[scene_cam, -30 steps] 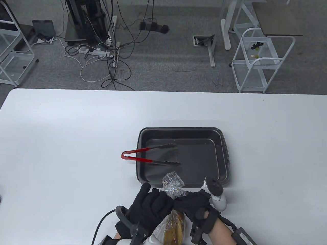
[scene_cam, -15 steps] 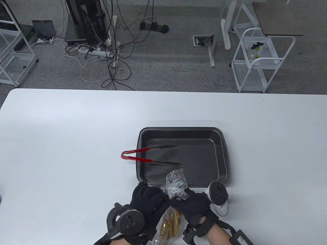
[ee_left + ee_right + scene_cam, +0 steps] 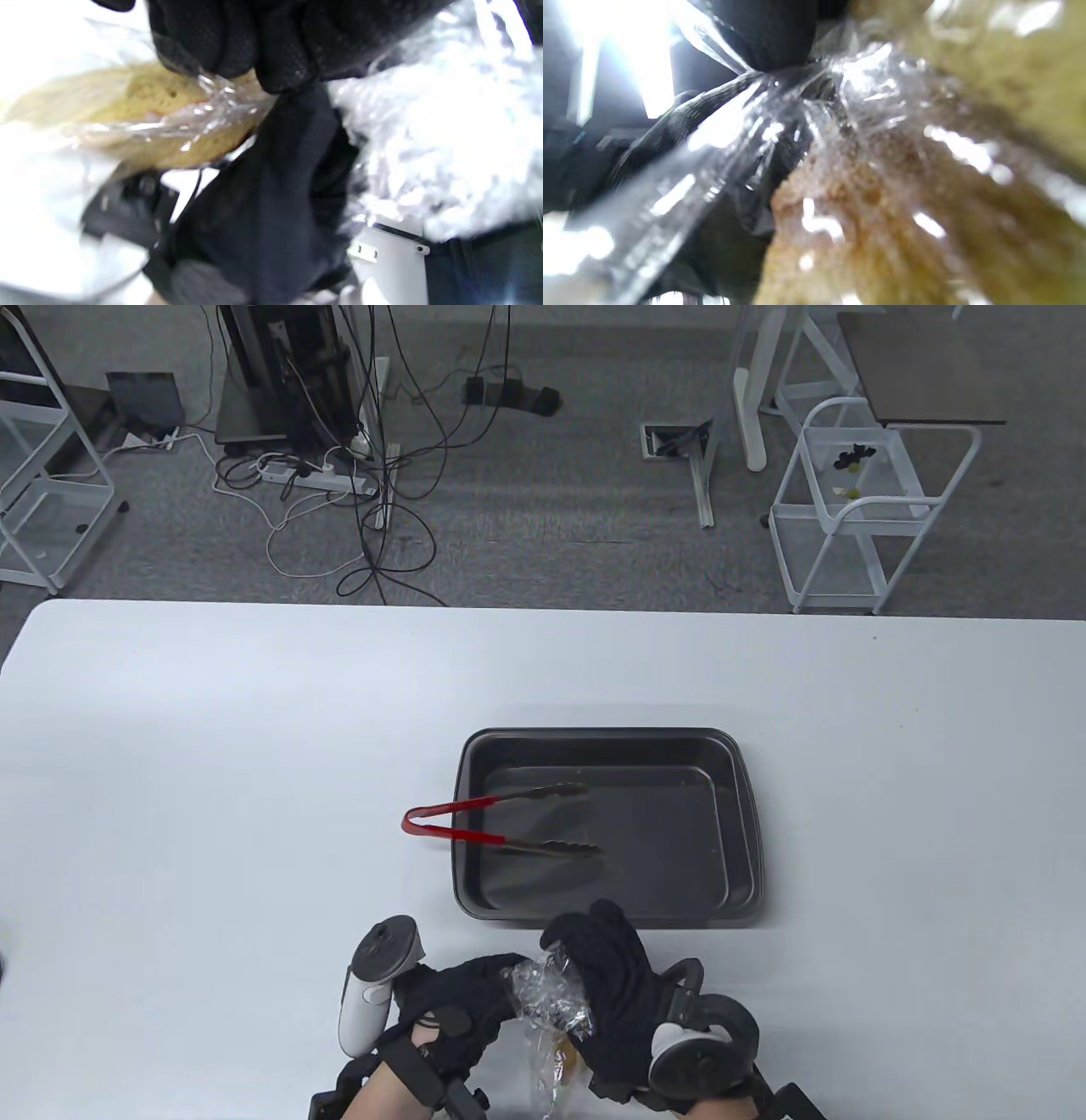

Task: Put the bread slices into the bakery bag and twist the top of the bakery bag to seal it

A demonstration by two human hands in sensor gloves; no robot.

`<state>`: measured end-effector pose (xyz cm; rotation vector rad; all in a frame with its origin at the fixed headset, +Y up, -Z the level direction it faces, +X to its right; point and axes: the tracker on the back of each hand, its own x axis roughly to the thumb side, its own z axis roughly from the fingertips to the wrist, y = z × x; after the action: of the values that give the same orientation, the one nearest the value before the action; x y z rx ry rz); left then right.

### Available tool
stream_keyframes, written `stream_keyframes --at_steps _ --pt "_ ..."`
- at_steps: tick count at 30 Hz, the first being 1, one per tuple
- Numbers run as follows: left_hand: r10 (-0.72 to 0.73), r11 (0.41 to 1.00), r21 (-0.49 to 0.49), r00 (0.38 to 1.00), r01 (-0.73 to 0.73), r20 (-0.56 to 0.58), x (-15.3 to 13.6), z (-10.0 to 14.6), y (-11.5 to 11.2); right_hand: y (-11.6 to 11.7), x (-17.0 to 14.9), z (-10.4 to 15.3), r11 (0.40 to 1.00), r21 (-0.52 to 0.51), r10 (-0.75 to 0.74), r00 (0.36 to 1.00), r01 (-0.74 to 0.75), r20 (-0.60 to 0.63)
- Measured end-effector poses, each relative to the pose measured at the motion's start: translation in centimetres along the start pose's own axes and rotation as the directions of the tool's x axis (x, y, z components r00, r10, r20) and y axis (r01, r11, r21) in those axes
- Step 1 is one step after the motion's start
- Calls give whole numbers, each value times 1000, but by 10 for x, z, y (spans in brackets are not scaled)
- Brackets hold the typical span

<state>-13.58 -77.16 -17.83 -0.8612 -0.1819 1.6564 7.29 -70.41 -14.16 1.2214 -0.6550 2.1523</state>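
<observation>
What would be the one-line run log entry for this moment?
phase: twisting bag top | left hand: grips bakery bag | right hand: grips gathered top | bread slices: inside bag | tongs: resting in tray

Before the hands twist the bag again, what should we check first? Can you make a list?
1. Bread inside the bag: ok, the bread slices show through the clear plastic.
2. Left hand gripping the bag: ok, its fingers wrap the plastic near the neck.
3. Right hand holding the bunched top: ok, it covers the crinkled plastic.
4. Neck gathered tight: ok, the right wrist view shows the plastic pulled into a narrow twist.
5. Tray emptied of bread: ok, only the ends of the tongs lie in it.
6. Seal will stay shut when let go: cannot tell.
</observation>
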Motion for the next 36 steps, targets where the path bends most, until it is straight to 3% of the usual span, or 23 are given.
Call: stream_keyframes --at_steps 3,5,8,9,10,11,12,13,14,15,16,17,18,20,22,26,27,32,36 --pt "1 1000 -30 999 -2 -36 -4 -3 2 2 12 -1 979 5 198 967 -202 160" --pt "-37 999 -19 999 37 -1 -1 -4 2 0 7 -1 979 1 201 972 -203 125" --pt "-216 976 30 969 214 122 14 0 2 -7 -14 -1 999 -32 -29 993 26 -116" --pt "-302 952 109 939 287 167 20 5 1 -9 -23 0 989 -62 -141 970 131 -199" --pt "-437 889 253 871 382 222 29 12 -1 -11 -34 1 960 -101 -279 915 261 -291" --pt "-545 813 382 806 440 230 34 19 -3 -12 -44 4 925 -128 -379 854 357 -355" --pt "-685 680 534 695 502 220 40 27 -8 -13 -53 7 877 -167 -477 782 450 -400" --pt "-849 484 625 500 612 169 47 34 -16 -12 -64 10 815 -219 -573 690 536 -442" --pt "-916 365 660 381 657 128 50 37 -21 -11 -71 13 774 -241 -622 629 586 -466" --pt "-981 170 706 187 687 54 52 41 -31 -10 -79 17 709 -273 -685 541 650 -489" --pt "-1000 11 739 20 674 -4 52 43 -41 -8 -85 20 655 -308 -729 470 690 -498" --pt "-996 -76 759 -77 647 -34 52 45 -47 -7 -89 22 625 -322 -750 431 711 -502" --pt "-971 -198 785 -225 588 -77 52 47 -57 -6 -93 24 595 -340 -768 391 728 -508" --pt "-895 -365 796 -417 483 -158 50 48 -71 -4 -97 25 554 -346 -785 338 757 -519" --pt "-831 -466 777 -510 424 -220 47 48 -82 -1 -98 25 508 -334 -800 291 794 -525" --pt "-776 -524 756 -586 393 -233 41 42 -91 10 -92 22 313 -279 -829 118 908 -547" --pt "-772 -529 754 -589 390 -238 40 41 -91 13 -90 22 293 -264 -824 103 919 -557" --pt "-724 -525 791 -653 313 -223 36 41 -97 27 -79 19 261 -195 -765 80 945 -639" --pt "-703 -518 816 -671 257 -236 35 45 -98 30 -79 20 235 -220 -751 33 947 -659"
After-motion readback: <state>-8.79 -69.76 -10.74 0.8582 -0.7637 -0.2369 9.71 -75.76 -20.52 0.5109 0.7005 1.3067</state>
